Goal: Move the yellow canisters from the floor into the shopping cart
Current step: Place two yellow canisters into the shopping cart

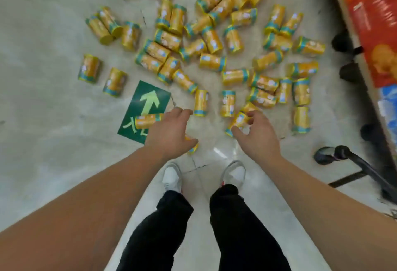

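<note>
Several yellow canisters (211, 62) with teal bands lie scattered on the pale floor ahead of me. My right hand (257, 137) reaches down with thumb and fingers curled around one tilted yellow canister (238, 121). My left hand (169, 133) hovers palm down with fingers apart. It sits just right of a canister (147, 120) lying on a green sign, and the end of another canister (193, 147) peeks out under its thumb. Only a dark wheel and frame (363, 167) of the shopping cart show at the lower right.
A green floor sign (148, 100) with a pale arrow lies left of my hands. A shelf with orange and red boxes (378, 34) runs along the right edge, with dark feet at its base. My white shoes (171, 177) stand just below my hands.
</note>
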The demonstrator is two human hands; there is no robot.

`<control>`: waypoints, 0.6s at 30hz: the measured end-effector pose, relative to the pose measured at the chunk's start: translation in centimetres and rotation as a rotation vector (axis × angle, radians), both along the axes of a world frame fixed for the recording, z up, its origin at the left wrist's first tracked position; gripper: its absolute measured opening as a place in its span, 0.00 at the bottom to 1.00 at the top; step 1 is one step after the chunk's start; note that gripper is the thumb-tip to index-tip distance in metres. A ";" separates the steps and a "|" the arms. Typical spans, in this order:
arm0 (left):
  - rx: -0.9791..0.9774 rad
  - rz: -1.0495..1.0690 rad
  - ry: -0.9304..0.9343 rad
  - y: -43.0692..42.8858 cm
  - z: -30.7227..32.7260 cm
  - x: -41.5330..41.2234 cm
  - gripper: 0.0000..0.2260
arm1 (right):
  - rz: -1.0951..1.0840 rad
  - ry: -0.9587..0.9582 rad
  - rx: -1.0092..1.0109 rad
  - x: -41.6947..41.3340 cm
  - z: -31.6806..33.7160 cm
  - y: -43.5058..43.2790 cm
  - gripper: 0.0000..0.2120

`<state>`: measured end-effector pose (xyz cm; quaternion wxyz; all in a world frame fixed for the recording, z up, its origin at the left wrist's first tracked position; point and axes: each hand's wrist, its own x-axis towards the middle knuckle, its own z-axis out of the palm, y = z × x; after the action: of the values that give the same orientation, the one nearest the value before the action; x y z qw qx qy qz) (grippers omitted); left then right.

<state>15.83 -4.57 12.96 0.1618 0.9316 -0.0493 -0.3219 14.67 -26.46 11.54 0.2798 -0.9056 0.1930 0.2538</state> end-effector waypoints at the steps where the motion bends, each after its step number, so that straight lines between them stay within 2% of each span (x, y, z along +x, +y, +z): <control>1: 0.023 -0.028 0.020 0.1 -3.2 -0.7 0.34 | -0.017 0.018 -0.006 -0.1 -3.1 -0.4 0.29; 5: 0.092 -0.142 0.120 -0.3 -17.6 -3.5 0.34 | -0.126 0.107 -0.034 -1.1 -17.3 -1.9 0.31; 9: 0.203 -0.361 0.190 -0.3 -28.0 -6.3 0.38 | -0.283 0.190 -0.038 -2.2 -27.9 -3.2 0.35; 14: 0.376 -0.643 0.180 0.0 -35.1 -7.7 0.42 | -0.597 0.212 0.073 -1.7 -36.0 -3.5 0.40; 18: 0.405 -0.705 0.155 -0.2 -38.2 -7.4 0.39 | -0.771 0.190 0.089 -0.2 -39.3 -3.6 0.41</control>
<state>8.38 -4.81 -25.25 -0.1415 0.8435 -0.2888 -0.4301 14.51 -30.08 -27.72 0.3745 -0.7262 0.5326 0.2208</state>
